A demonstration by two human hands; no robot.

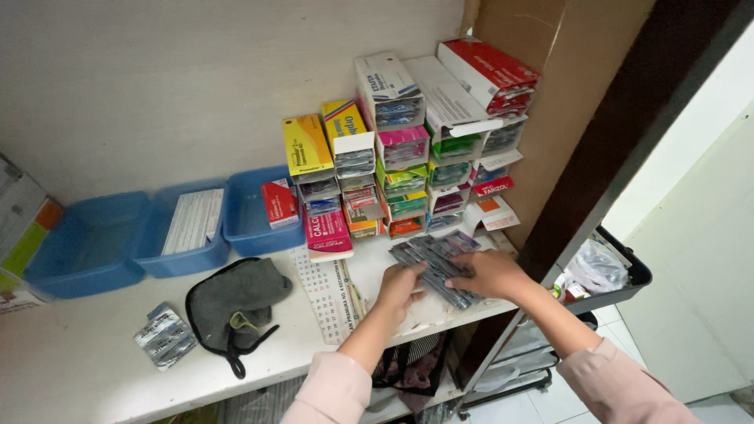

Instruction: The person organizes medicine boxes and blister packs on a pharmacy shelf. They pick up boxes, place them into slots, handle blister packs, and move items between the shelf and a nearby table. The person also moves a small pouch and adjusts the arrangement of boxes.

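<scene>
Both the left hand and right hand press, fingers half-curled, on a stack of blister strips near the desk's right front edge, where a careless nudge could spill them.

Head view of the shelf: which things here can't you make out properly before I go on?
- Blister strips: both the left hand and right hand cover part of the pile, so the count is hidden.
- Stacked medicine boxes: contents too small to tell.
- Dark pouch: the inside is hidden by its own folds.
- Left blue tray: the carton at the left picture edge is cut off.
</scene>
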